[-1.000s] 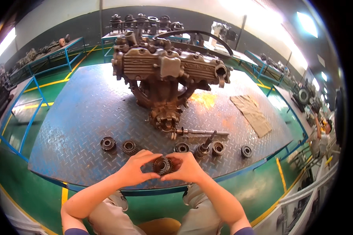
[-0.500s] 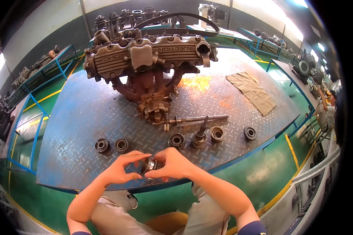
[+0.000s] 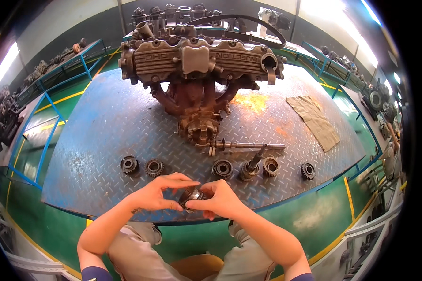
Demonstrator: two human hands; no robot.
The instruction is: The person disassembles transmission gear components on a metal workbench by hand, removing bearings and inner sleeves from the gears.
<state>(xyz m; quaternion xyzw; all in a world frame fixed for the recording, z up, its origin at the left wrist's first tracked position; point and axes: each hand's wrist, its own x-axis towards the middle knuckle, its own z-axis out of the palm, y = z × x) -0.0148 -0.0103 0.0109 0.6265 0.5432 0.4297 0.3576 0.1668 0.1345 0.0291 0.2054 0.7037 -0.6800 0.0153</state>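
Note:
A dark metal gear (image 3: 190, 195) is held over the near edge of the table, between my two hands. My left hand (image 3: 163, 193) curves around its left side, fingers over the top and thumb low. From the right, my right hand (image 3: 220, 199) grips it with thumb and fingers, hiding part of its teeth. Beyond my hands, more gears lie in a loose row: one gear (image 3: 129, 164) and another gear (image 3: 154, 167) at left, a wider gear (image 3: 222, 169) in the middle, an upright shaft with gears (image 3: 251, 167), then a gear (image 3: 270, 166) and a smaller gear (image 3: 308, 171).
A large engine (image 3: 197, 65) stands at the back of the tread-plate table (image 3: 89, 140). A long metal shaft (image 3: 253, 145) lies before it. On the right is a brown cloth (image 3: 314, 122). Blue-framed benches with machine parts line both sides; a person (image 3: 390, 145) is at far right.
The whole view has shifted, so the table and engine sit farther right in the picture. Both hands still hold the gear, which now shows at a different tilt.

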